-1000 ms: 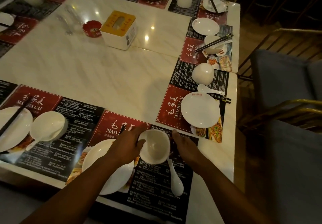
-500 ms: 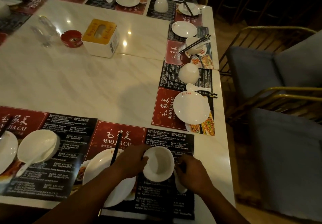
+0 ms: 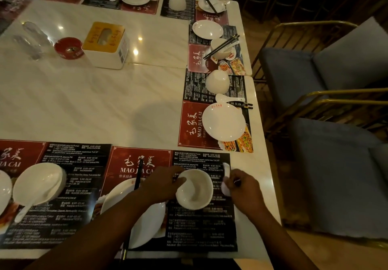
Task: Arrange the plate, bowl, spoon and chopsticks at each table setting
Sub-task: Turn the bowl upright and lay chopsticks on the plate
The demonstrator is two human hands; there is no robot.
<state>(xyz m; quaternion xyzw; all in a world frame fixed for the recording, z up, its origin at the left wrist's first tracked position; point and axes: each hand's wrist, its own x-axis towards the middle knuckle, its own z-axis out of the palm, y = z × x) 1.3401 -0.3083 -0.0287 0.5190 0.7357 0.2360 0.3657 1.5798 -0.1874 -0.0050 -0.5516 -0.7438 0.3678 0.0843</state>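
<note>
At the near setting, a white bowl stands upright on the dark placemat. My left hand grips its left rim. To the right of the bowl, my right hand holds a white spoon, whose end sticks up above the fingers. A white plate lies under my left forearm, with black chopsticks across it. The setting to the left has a bowl with a spoon in it.
On the right side lie a plate, spoon, chopsticks and an upturned bowl. A tissue box and red ashtray stand mid-table. Blue chairs line the right edge.
My right hand has picked the spoon up from the mat beside the bowl and lifted it. My left hand stays on the bowl's rim. The view has shifted left.
</note>
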